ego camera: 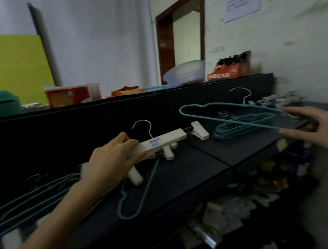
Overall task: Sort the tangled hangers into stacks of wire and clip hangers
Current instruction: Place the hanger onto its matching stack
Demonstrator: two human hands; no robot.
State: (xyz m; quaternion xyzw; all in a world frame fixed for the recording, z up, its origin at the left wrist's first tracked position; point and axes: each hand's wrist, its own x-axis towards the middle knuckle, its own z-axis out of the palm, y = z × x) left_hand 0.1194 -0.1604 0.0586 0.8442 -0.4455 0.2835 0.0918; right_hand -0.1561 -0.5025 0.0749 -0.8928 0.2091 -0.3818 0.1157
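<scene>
White clip hanger (166, 142) is gripped by the left hand (110, 160), forearm extended; a teal hanger (227, 114) is loosely touched by the right hand's (326, 128) spread fingers (292, 133).

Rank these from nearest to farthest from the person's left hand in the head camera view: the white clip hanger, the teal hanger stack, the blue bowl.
1. White clip hanger: gripped in the left hand.
2. Teal hanger stack: on the black counter, to the right.
3. Blue bowl: up on the back ledge by the doorway.
</scene>
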